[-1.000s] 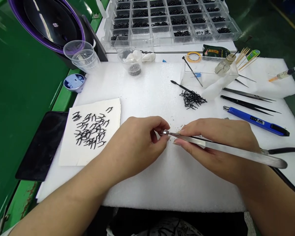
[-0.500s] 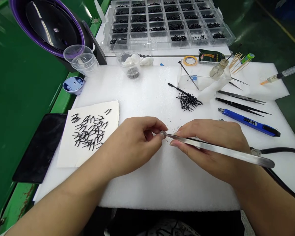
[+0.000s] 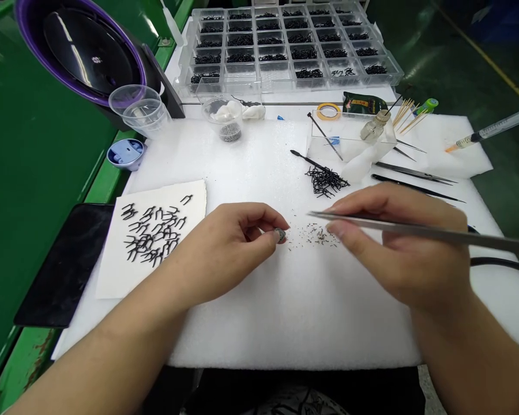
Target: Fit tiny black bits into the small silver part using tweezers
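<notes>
My left hand (image 3: 242,248) pinches a small dark round piece (image 3: 279,234) between thumb and fingertips; it is too small to name. In my right hand (image 3: 406,248) is a pair of metal tweezers (image 3: 384,223), whose tip points left, apart from that piece. Tiny dark bits (image 3: 318,235) lie scattered on the white foam mat (image 3: 285,311) between my hands. Left of my left hand, many black forked pieces (image 3: 153,233) rest on a white card (image 3: 112,276). Beyond the hands sits a heap of black bent pieces (image 3: 324,181), with a thin black stick against it.
A divided clear case (image 3: 281,69) of black pieces stands at the back. At left are a purple-rimmed black device (image 3: 95,57), clear cups (image 3: 140,112) and a dark tablet-like slab (image 3: 64,265). More tweezers (image 3: 415,173), a glass bottle (image 3: 375,127) and a syringe (image 3: 488,132) lie at right.
My right hand has drawn the tweezers away from the piece in my left hand, to the right and upward. My left hand still pinches the piece. The view has shifted slightly.
</notes>
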Available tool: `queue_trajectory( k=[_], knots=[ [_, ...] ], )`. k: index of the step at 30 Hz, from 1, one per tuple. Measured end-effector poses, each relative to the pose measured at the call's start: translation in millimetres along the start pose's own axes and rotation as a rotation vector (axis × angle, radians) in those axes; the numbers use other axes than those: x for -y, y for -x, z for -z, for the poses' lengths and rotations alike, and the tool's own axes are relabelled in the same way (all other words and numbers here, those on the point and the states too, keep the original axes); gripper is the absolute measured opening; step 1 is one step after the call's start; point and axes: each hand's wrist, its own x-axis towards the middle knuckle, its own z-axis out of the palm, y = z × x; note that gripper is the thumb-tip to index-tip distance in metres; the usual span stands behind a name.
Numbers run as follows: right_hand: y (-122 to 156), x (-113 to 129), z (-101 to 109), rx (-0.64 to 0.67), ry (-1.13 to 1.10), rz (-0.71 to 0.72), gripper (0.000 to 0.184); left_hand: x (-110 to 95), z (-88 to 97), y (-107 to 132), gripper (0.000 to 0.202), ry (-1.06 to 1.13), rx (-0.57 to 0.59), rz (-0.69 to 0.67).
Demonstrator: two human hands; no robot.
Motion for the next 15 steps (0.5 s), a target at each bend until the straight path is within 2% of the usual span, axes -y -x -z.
queue_trajectory(
  k=[2, 10, 15],
  knots=[
    [-2.1, -5.3, 1.5, -0.054, 0.047, -0.087, 0.007, -0.4, 0.4, 0.2, 0.02, 0.014, -0.003, 0.0],
    [-5.6, -15.8, -4.8, 0.144, 0.074, -0.191, 0.006, -4.0, 0.8, 2.5, 0.02, -0.016, -0.011, -0.016],
    [-5.2, -15.1, -5.2, 0.176, 0.05, -0.226, 0.005, -1.4, 0.6, 4.2, 0.018, -0.022, -0.024, -0.009]
  ],
)
